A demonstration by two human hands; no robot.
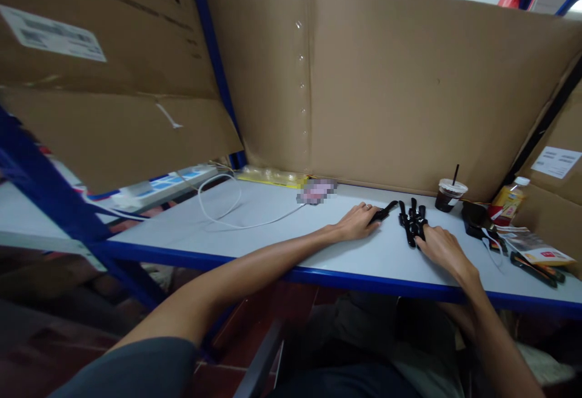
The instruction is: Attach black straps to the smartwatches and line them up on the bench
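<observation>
On the white tabletop (282, 246), right of the middle, my left hand (355, 223) is closed around a slim black clip-like piece (388, 209). Its narrow end sticks out past my fingers toward the right. A small heap of similar black clip-like pieces (411, 221) lies just beyond it. My right hand (440, 246) reaches the heap from the right, with thumb and fingers closed on a piece at its near right edge. My fingers partly cover that piece, and the exact kind of these pieces is too small to make out.
A lidded cup with a straw (450, 195) and a bottle (511, 199) stand at the back right. Packets (539, 246) and cables lie near them. A white cable (254, 226) runs to a blurred pink object (317, 191). Cardboard panels (386, 83) enclose the table.
</observation>
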